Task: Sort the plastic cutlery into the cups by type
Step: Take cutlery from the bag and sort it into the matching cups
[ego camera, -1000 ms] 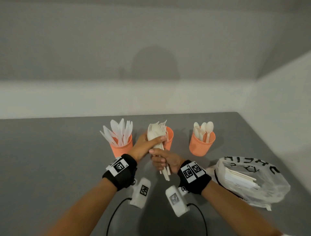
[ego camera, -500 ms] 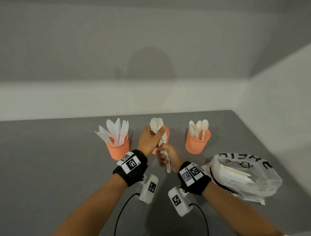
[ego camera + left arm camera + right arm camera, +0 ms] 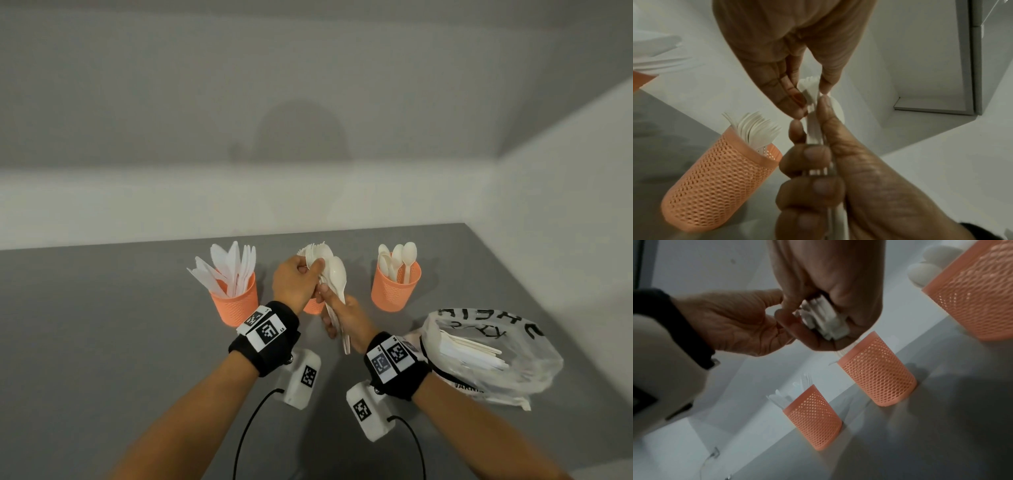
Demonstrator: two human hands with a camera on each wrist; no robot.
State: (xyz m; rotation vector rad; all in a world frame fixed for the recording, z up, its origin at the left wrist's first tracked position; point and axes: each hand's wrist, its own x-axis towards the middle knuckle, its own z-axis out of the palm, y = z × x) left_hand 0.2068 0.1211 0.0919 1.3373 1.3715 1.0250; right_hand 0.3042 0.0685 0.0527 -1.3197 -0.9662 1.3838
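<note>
Three orange mesh cups stand in a row: knives [image 3: 234, 301] at left, forks [image 3: 721, 183] in the middle, spoons [image 3: 395, 291] at right. In the head view my hands hide most of the middle cup [image 3: 313, 306]. My right hand [image 3: 330, 308] grips a bundle of white cutlery [image 3: 337, 284] by the handles, just above and in front of that cup. My left hand [image 3: 313, 269] pinches the fork heads [image 3: 809, 91] at the bundle's top. A spoon bowl [image 3: 337, 274] shows at the bundle's right side. The handle ends [image 3: 824, 319] stick out of my right fist.
A clear plastic bag [image 3: 486, 356] with more white cutlery lies on the grey table [image 3: 102, 325] to the right of my right arm. The white wall runs close behind the cups, with a corner at the far right.
My left hand has shifted from wrapping the bundle's heads to pinching the fork heads at the top. A spoon bowl now shows free on the right. The right hand keeps its grip.
</note>
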